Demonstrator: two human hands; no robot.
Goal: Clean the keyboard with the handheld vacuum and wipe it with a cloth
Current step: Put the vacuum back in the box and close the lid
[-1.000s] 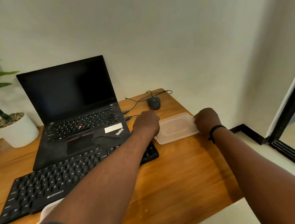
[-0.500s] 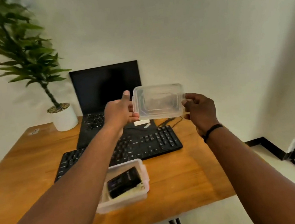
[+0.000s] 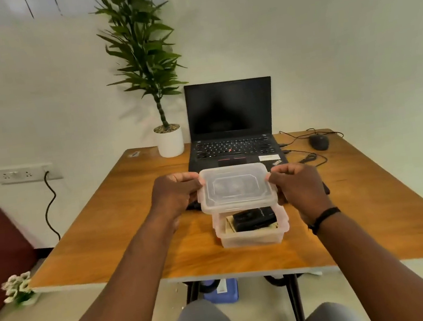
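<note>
1. While both hands grip it by its short edges, the clear lid [image 3: 236,187] is held level just above the open container [image 3: 251,227]: the left hand [image 3: 176,195] pinches the 9 o'clock edge with curled fingers, the right hand [image 3: 296,185] the 3 o'clock edge.
2. Change: half a second ago the lid was raised high in front of the laptop; a second ago it lay on the table at the keyboard's right end. It now sits low over the container, offset toward 12 o'clock.
3. Meaning, as a judgement: the lid appears about to be pressed back on, which suggests the closing, put-away stage of the task rather than vacuuming or wiping.
4. Contents: a black device [image 3: 254,218] lies inside the container on something pale; it may be the handheld vacuum, but this cannot be confirmed, and no cloth can be made out.
5. Hidden: the keyboard [image 3: 325,188] lies behind the hands and lid, with only a dark sliver showing at 3 o'clock of the right hand; its cleanliness cannot be judged.
6. Surroundings: laptop [image 3: 231,119] at 12 o'clock, potted plant [image 3: 168,139] at 11 o'clock, mouse [image 3: 319,142] at 2 o'clock, all on the wooden table [image 3: 106,229].
</note>
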